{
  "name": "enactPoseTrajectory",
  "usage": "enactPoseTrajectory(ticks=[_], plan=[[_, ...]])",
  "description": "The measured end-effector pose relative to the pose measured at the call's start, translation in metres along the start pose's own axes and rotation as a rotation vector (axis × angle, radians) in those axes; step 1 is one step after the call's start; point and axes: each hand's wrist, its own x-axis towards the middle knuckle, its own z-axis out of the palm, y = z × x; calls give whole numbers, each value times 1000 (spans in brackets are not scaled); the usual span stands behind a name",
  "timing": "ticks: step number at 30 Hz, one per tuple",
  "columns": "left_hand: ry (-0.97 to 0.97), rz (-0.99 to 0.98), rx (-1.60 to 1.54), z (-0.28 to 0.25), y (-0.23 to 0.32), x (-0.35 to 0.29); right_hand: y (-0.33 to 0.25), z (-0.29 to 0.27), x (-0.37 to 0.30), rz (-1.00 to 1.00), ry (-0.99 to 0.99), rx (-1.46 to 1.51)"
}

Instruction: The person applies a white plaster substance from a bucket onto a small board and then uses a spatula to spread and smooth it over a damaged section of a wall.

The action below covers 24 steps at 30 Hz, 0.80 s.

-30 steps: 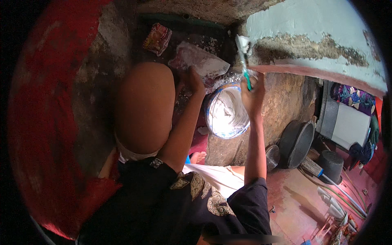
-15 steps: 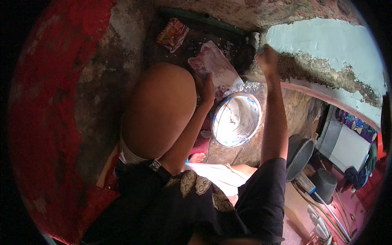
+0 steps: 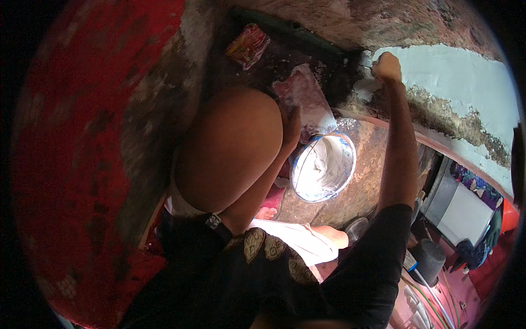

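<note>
My right hand [image 3: 387, 68] is closed at the low wall's left end, against the fresh pale coating [image 3: 446, 68]. What it grips is hidden. Just below it, a pale smear [image 3: 366, 88] covers part of the dark, rough wall. My left hand [image 3: 292, 125], partly behind my raised knee, closes on the near edge of a flat board [image 3: 311, 104] streaked white and reddish. The board's lower end hangs just over a bucket [image 3: 296, 170] with a blue-marked rim. Thick white paste [image 3: 323, 164] lies inside it, with more smeared up the wall.
A red and yellow wrapper [image 3: 248, 46] lies in the dark corner. Close on the left rises a red-painted, stained wall [image 3: 82, 137]. To the lower right are a dark bucket [image 3: 428, 260], a hose [image 3: 438, 301] and a white panel [image 3: 466, 211]. My knee [image 3: 235, 148] sticks up between.
My right hand has moved up along the wall, and a pale smear now shows below it. The whole view has shifted a little. My left hand keeps hold of the board.
</note>
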Motion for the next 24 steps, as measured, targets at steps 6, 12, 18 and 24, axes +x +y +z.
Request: enactPoseTrajectory(ticks=[6,12,18,24], plan=[[21,42,21,9,-7,0,-12,-25,1,-29,-51,-101],[-6,90,28,20,-17,5,-5,-41,-5,26,-41,-154],[-65,89,-27,19,-16,4,0,-62,-1,59,-49,-171],[-97,84,-128,18,-18,7,8,-83,-1,33,22,-189]])
